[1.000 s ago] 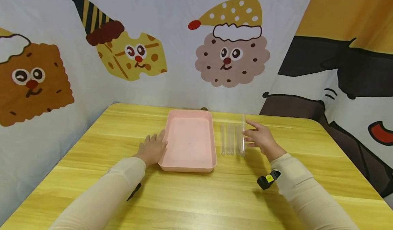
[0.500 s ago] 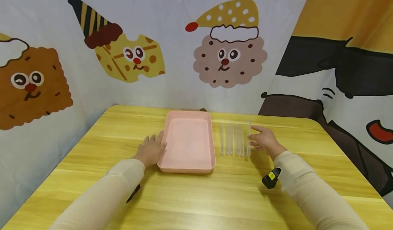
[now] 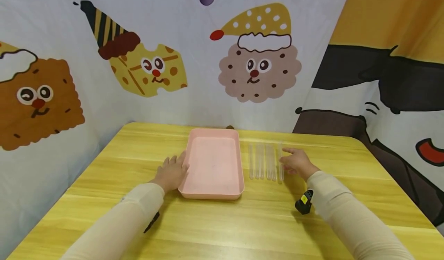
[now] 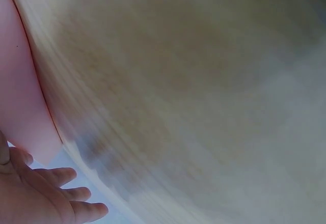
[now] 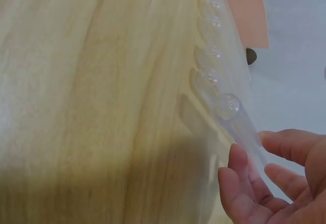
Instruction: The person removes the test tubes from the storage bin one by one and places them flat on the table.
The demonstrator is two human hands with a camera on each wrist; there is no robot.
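My right hand (image 3: 297,163) pinches a clear test tube (image 3: 280,161) between thumb and fingers, at the right end of a row. In the right wrist view this tube (image 5: 228,107) lies along the fingertips, its rounded end towards the camera, close over the table. Several more clear test tubes (image 3: 259,161) lie side by side to its left, with small gaps between some. A shallow pink tray (image 3: 214,167) stands left of the row. My left hand (image 3: 171,172) rests at the tray's left rim, fingers stretched out; in the left wrist view the fingers (image 4: 89,211) are spread beside the pink wall.
The wood-grain table (image 3: 222,229) ends at a cloth backdrop (image 3: 204,105) printed with cartoon food figures. A black wrist device (image 3: 304,202) hangs below the right sleeve, close to the tabletop.
My right hand has moved the held test tube a little to the right, away from the row, and lowered it towards the table. The left hand and tray have stayed in place.
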